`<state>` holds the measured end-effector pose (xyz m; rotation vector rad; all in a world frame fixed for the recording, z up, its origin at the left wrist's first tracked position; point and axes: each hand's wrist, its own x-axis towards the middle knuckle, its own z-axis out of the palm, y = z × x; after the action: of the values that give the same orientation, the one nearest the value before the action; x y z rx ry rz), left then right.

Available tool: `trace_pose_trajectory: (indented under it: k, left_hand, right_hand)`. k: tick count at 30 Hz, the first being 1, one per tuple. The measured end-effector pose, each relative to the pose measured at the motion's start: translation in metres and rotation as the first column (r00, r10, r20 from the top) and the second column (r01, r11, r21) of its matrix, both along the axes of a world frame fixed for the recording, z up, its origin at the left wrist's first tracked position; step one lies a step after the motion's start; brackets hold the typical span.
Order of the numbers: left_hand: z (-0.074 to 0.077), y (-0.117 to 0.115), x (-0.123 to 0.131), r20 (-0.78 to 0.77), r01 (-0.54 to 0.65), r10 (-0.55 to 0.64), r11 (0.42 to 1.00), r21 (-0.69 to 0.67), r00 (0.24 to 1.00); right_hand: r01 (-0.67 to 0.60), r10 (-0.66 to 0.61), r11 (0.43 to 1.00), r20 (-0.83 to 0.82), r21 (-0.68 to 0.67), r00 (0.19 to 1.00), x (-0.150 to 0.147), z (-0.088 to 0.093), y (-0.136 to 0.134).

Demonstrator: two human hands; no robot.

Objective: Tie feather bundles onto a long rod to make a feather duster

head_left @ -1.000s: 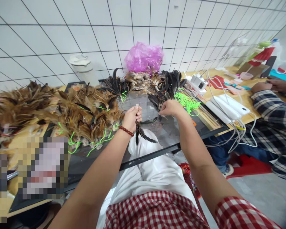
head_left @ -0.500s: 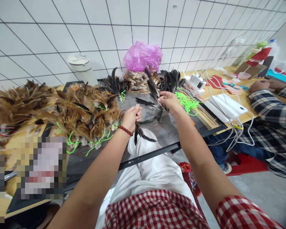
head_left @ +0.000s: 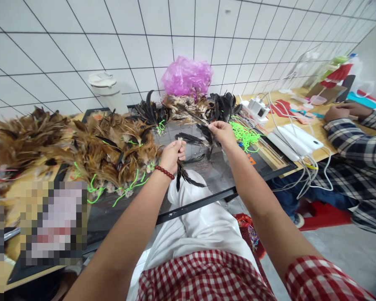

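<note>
Lime-green string (head_left: 247, 136) lies in a tangled heap. Just left of this heap, the right hand (head_left: 223, 133) pinches one slender dark feather (head_left: 195, 117) between thumb and finger, near loose black feathers (head_left: 192, 139). Farther left of it, the left hand (head_left: 174, 155) is curled round a small bunch of glossy black plumes (head_left: 181, 172), quill ends upward. Brown feather bundles (head_left: 113, 142) lie well left of the heap; a crumpled purple plastic bag (head_left: 187, 76) sits behind it, leftward.

The held feathers (head_left: 191, 180) are black, the feather bunches (head_left: 113, 138) tawny brown, the string (head_left: 246, 136) neon green and the plastic bag (head_left: 187, 76) pinkish purple. The bead bracelet (head_left: 164, 172) is reddish brown, the shirt (head_left: 203, 276) red-and-white gingham, the wall tiles (head_left: 182, 19) white with black lines.
</note>
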<state>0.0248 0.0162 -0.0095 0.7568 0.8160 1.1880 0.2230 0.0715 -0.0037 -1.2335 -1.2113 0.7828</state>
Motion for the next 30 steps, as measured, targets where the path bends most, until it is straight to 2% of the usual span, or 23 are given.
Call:
trace_pose_trajectory:
  k: [3, 5, 9, 12, 15, 16, 17, 21, 25, 30]
  left_hand:
    - [-0.001, 0.000, -0.001, 0.010, 0.010, -0.010, 1.000, -0.005, 1.000]
    - [-0.001, 0.001, -0.001, 0.012, 0.014, -0.014, 1.000, -0.006, 1.000]
    - [0.000, 0.002, -0.001, 0.009, 0.013, -0.013, 1.000, -0.016, 1.000]
    - [0.001, 0.002, 0.000, -0.021, -0.011, 0.010, 0.999, -0.038, 1.000]
    - [0.001, 0.000, 0.002, -0.073, -0.015, 0.012, 0.999, -0.032, 0.997]
    - [0.001, 0.000, 0.003, -0.093, -0.015, 0.013, 1.000, -0.023, 0.996]
    - [0.000, -0.001, 0.005, -0.115, -0.020, 0.019, 1.000, -0.013, 0.993]
    - [-0.005, -0.003, 0.010, -0.206, -0.051, 0.059, 0.998, 0.048, 0.977]
    - [-0.009, -0.002, 0.014, -0.268, -0.096, 0.128, 0.987, 0.129, 0.955]
    - [-0.011, -0.002, 0.015, -0.254, -0.138, 0.167, 0.982, 0.130, 0.953]
  right_hand:
    - [-0.037, 0.040, 0.999, -0.071, 0.036, 0.997, -0.002, 0.002, -0.001]
    - [-0.154, 0.160, 0.987, -0.181, 0.043, 0.970, -0.003, 0.005, -0.004]
    - [-0.394, 0.374, 0.919, -0.316, 0.004, 0.872, -0.004, 0.011, -0.013]
    - [-0.544, 0.509, 0.836, -0.263, -0.075, 0.819, -0.003, 0.010, -0.018]
    - [-0.685, 0.677, 0.707, -0.113, -0.175, 0.727, -0.006, 0.007, -0.020]
    - [-0.699, 0.700, 0.691, -0.069, -0.186, 0.711, -0.009, 0.006, -0.020]
    - [-0.693, 0.699, 0.698, -0.041, -0.178, 0.714, -0.012, 0.005, -0.020]
    - [-0.605, 0.602, 0.794, -0.061, -0.057, 0.796, -0.027, 0.001, -0.021]
    - [-0.604, 0.602, 0.797, -0.079, 0.009, 0.794, -0.035, -0.001, -0.023]
    - [-0.565, 0.568, 0.822, -0.042, 0.070, 0.822, -0.038, -0.003, -0.023]
